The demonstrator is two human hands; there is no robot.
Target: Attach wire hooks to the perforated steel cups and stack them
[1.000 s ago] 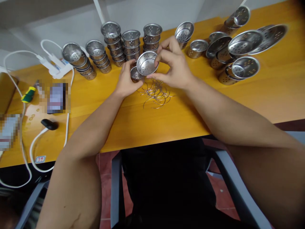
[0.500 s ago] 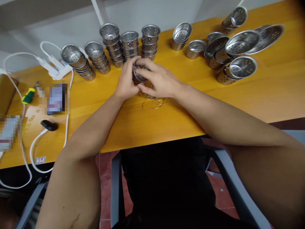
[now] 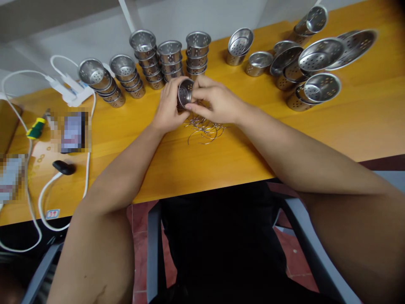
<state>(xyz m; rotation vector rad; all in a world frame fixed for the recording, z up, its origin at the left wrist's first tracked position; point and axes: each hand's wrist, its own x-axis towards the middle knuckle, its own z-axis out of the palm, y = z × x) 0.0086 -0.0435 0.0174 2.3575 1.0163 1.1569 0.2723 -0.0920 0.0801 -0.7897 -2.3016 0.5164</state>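
Observation:
Both hands meet over the middle of the orange table (image 3: 240,152). My left hand (image 3: 167,109) and my right hand (image 3: 215,103) are closed round a small perforated steel cup (image 3: 184,92), held tilted with its mouth toward me. Just below them lies a loose pile of thin wire rings (image 3: 204,128). Behind the hands stand stacks of the same perforated cups (image 3: 169,59).
More perforated cups and wider strainer bowls (image 3: 319,55) crowd the back right. At the left lie a white power strip with cables (image 3: 71,90), a green-handled screwdriver (image 3: 35,128), a black mouse-like object (image 3: 63,167) and blurred items. A chair's grey arms show below.
The wide cup in my right hand came down onto the smaller one in my left. Both hands have drawn together round the cup, now tilted toward me.

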